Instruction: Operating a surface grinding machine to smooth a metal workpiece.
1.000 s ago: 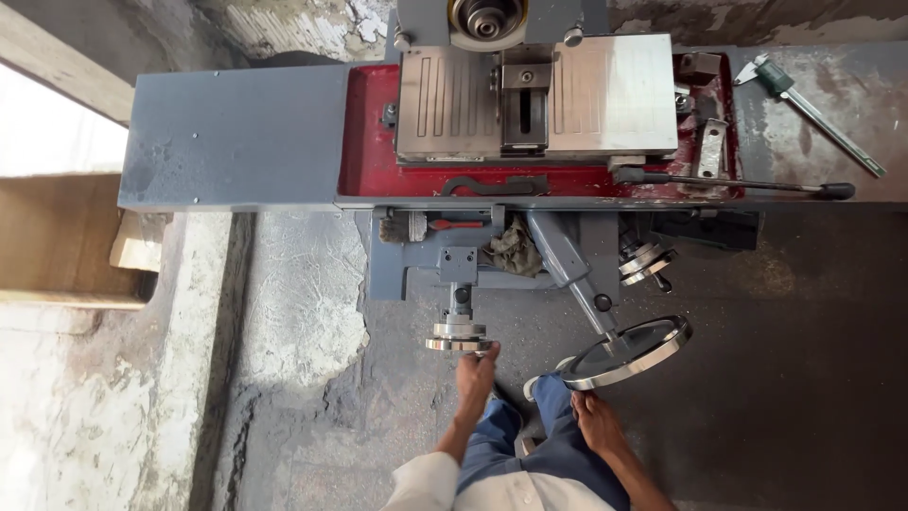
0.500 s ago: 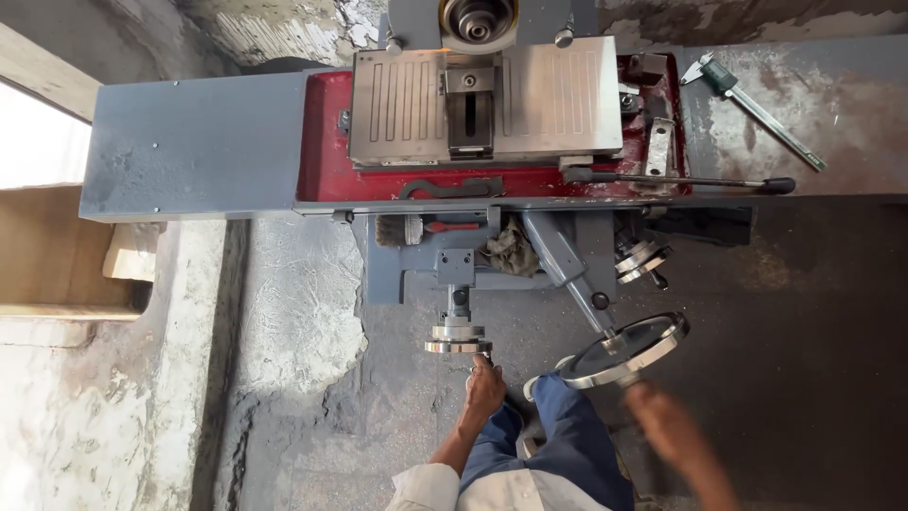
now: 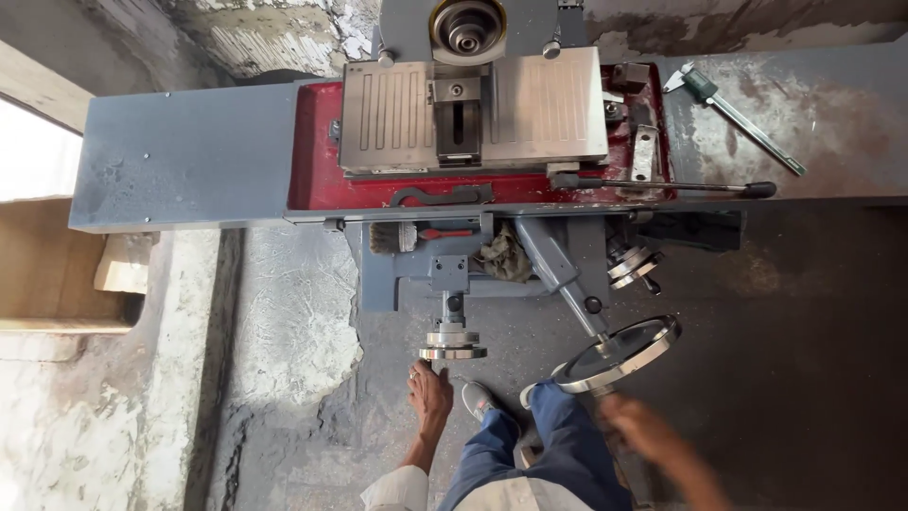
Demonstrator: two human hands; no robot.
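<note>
I look down on a grey surface grinder with a red tray point(image 3: 317, 180) and a steel chuck point(image 3: 558, 118) under the grinding wheel point(image 3: 465, 28). My left hand point(image 3: 430, 397) reaches up to the lower left rim of the small handwheel point(image 3: 452, 345), fingers curled at it. My right hand point(image 3: 648, 431) is blurred with motion, just below and to the right of the large tilted handwheel point(image 3: 619, 352) and apart from it. Blue trouser legs point(image 3: 558, 445) stand between the two hands.
A caliper point(image 3: 733, 114) lies on the grey table end at the right. A long black-tipped lever point(image 3: 672, 186) runs along the table's front. A brush point(image 3: 407, 237) and a rag point(image 3: 501, 260) sit on the machine's saddle. Rough concrete floor lies at the left.
The machine table with the chuck has slid to the left. My right hand has dropped away from the large handwheel and is blurred. My left hand stays at the small handwheel.
</note>
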